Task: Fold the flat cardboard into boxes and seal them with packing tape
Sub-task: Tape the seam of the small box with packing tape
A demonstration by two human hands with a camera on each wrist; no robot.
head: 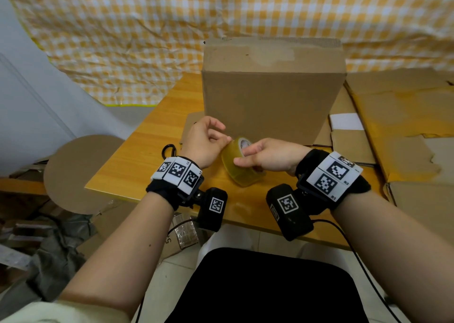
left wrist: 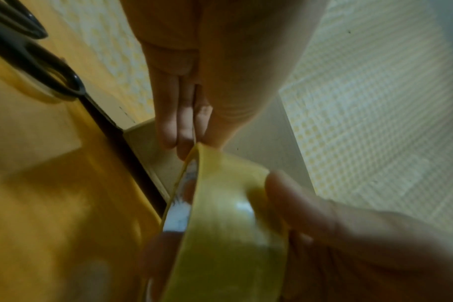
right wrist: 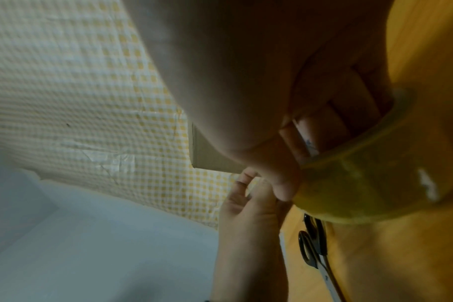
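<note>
A folded brown cardboard box [head: 272,89] stands upright on the wooden table [head: 147,148], just behind both hands. My right hand [head: 243,157] grips a yellowish roll of packing tape [head: 239,172] above the table's front edge, thumb on the outside and fingers [right wrist: 321,126] inside its core. My left hand [head: 227,139] pinches the roll's upper left rim with thumb and fingertips [left wrist: 184,130]. Whether a loose tape end lies between them cannot be seen. The roll [left wrist: 220,214] fills the lower middle of the left wrist view and sits at the right of the right wrist view as the tape roll [right wrist: 362,183].
Black-handled scissors [head: 169,149] lie on the table left of my left wrist. Flat cardboard sheets [head: 393,116] cover the right side, with a white piece [head: 345,121] by the box. A round cardboard disc [head: 81,170] sits lower left. A yellow checked cloth [head: 147,27] hangs behind.
</note>
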